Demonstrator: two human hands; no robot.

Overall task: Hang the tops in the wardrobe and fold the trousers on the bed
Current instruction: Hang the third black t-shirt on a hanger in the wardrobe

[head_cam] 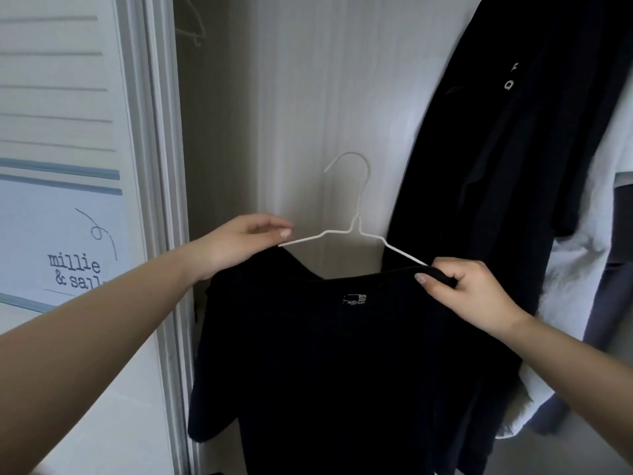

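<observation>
A black top (342,365) hangs in front of me inside the open wardrobe, draped on a white wire hanger (356,231) whose hook points up, free of any rail. My left hand (246,241) grips the hanger's left arm together with the top's left shoulder. My right hand (459,289) pinches the black neckline at the right, where the hanger's right arm slips under the fabric. The top's lower part runs out of view at the bottom.
A dark garment with small white lettering (507,138) hangs at the right, with white cloth (582,269) and grey cloth (616,303) behind it. The wardrobe's white back wall (308,97) lies ahead. A louvred door (61,97) stands at the left. An empty hanger (191,25) hangs top left.
</observation>
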